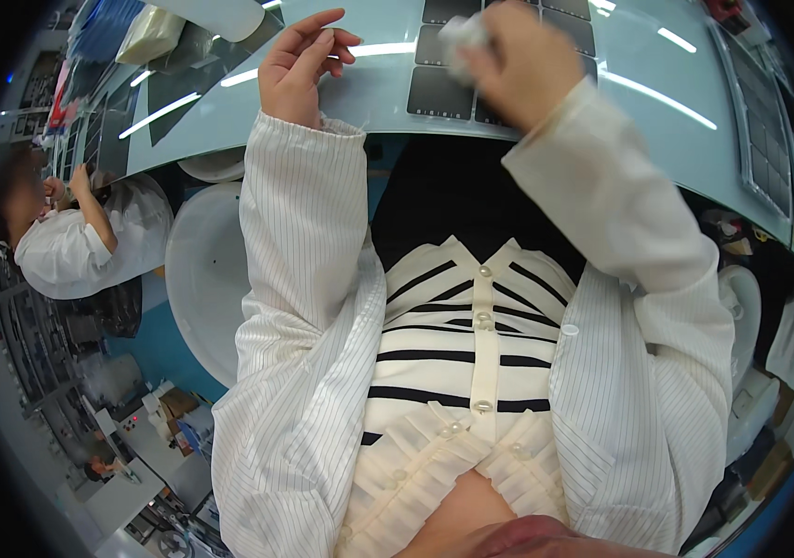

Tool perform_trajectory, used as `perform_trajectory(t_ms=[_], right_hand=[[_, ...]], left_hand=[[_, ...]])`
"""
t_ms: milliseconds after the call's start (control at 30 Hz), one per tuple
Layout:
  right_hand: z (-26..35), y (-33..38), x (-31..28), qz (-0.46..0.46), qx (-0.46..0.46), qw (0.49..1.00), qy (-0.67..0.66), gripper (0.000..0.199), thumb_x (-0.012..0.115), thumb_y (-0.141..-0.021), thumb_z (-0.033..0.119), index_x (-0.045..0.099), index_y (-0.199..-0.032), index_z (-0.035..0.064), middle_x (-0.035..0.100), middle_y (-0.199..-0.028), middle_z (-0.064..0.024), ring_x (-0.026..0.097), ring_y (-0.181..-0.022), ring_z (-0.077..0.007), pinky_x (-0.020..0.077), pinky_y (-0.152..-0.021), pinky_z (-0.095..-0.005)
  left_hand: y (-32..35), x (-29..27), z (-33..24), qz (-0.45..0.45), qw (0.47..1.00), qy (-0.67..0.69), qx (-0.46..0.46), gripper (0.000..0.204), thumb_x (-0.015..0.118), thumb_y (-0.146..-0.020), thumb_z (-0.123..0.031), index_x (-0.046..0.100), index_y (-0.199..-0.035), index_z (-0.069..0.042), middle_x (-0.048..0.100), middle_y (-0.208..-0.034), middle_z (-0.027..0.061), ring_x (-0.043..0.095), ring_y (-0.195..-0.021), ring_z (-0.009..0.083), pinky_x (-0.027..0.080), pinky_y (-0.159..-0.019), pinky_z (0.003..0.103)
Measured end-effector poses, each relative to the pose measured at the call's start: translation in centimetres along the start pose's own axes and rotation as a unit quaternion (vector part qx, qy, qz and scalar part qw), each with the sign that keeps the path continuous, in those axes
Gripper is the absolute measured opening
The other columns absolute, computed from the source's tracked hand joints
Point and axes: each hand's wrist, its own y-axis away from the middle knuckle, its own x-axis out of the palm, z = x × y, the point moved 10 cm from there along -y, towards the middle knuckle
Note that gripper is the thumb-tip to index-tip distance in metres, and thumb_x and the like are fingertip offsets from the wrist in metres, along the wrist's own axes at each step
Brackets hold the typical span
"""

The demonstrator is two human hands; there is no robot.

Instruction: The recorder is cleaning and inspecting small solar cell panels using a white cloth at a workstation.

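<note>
A crumpled white wiping cloth [463, 44] is gripped in my right hand [529, 65], over a group of dark rectangular panels. The hand and cloth are smeared by motion, and the hand covers part of the panels. In the nearest row, one dark panel [440, 94] shows small markings along its near edge. My left hand [299, 67] is over the pale table [373, 93], left of the panels. Its fingers are loosely bent and apart, and nothing shows in them.
A framed set of dark panels [758, 116] lies along the table's right side. At the far left are a white roll [220, 14], a pale yellow bundle [151, 35] and blue sheets [106, 30]. Another person's white sleeve [66, 246] is left, beyond a white chair [201, 279].
</note>
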Motion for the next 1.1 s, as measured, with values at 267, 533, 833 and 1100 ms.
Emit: perform_trajectory(t_ms=[267,533,833,1100], right_hand=[[-0.5,0.8,-4.2,-0.134,-0.045,0.986,0.09,0.023,0.064,-0.081,0.023,0.057,-0.092,0.0032,0.059,-0.087,-0.0134,0.062,-0.072,-0.0307,0.0494,-0.064,-0.0377],[-0.9,0.2,-6.5,-0.138,-0.014,0.986,0.098,0.023,0.064,-0.08,0.024,0.056,-0.085,0.0031,0.059,-0.08,-0.0148,0.06,-0.071,-0.0328,0.0473,-0.062,-0.0403],[2.5,-0.3,-1.6,-0.074,-0.067,0.99,0.096,0.021,0.063,-0.081,0.024,0.057,-0.091,0.0069,0.06,-0.089,-0.0115,0.061,-0.071,-0.031,0.0484,-0.063,-0.04],[7.0,1.6,0.7,-0.023,-0.164,0.983,0.073,0.026,0.065,-0.08,0.027,0.056,-0.092,0.0058,0.059,-0.086,-0.0122,0.061,-0.074,-0.0323,0.0486,-0.064,-0.0403]], left_hand=[[0.1,0.1,0.2,0.002,1.0,-0.006,-0.012,0.024,0.051,-0.091,-0.01,0.062,-0.11,-0.002,0.067,-0.088,0.0088,0.059,-0.073,0.0116,0.045,-0.068,0.022],[0.2,0.3,-0.2,0.002,1.0,-0.028,-0.009,0.023,0.051,-0.091,-0.011,0.064,-0.109,-0.004,0.068,-0.088,0.0079,0.058,-0.073,0.0113,0.045,-0.068,0.022],[0.2,0.6,-0.5,0.019,0.999,-0.037,-0.009,0.022,0.051,-0.091,-0.011,0.065,-0.108,-0.005,0.068,-0.087,0.0076,0.058,-0.073,0.0114,0.045,-0.069,0.022],[-0.2,0.7,0.4,0.039,0.999,-0.002,-0.007,0.021,0.051,-0.092,-0.012,0.066,-0.106,-0.006,0.068,-0.087,0.0073,0.058,-0.073,0.0115,0.046,-0.07,0.023]])
